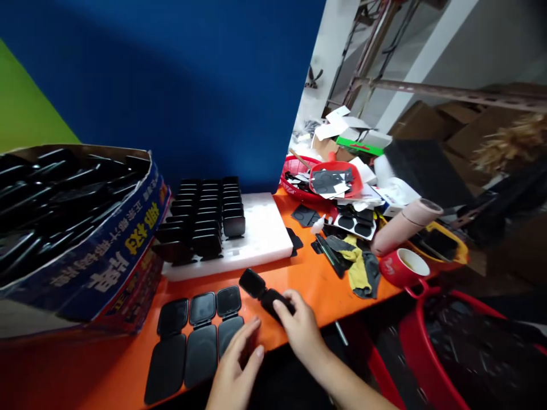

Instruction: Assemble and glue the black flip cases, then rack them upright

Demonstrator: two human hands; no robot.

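Observation:
My right hand (299,324) pinches the lower end of a black hinged case (273,299), which lies unfolded just above the orange table (252,285). Left of it, my left hand (239,364) has its fingers apart and rests near the lower part of an open black case (229,330). Beside that one lie two more unfolded cases, a middle one (200,347) and a left one (166,364), all in a row. Behind them, a white foam block (265,228) carries rows of upright black cases (200,216).
A cardboard box (128,250) full of black cases stands at the left. Toward the right are a red basket (307,196), yellow-grey gloves (359,267), a pink bottle (405,225) and a red mug (399,270). A red tub (427,347) sits below the table edge.

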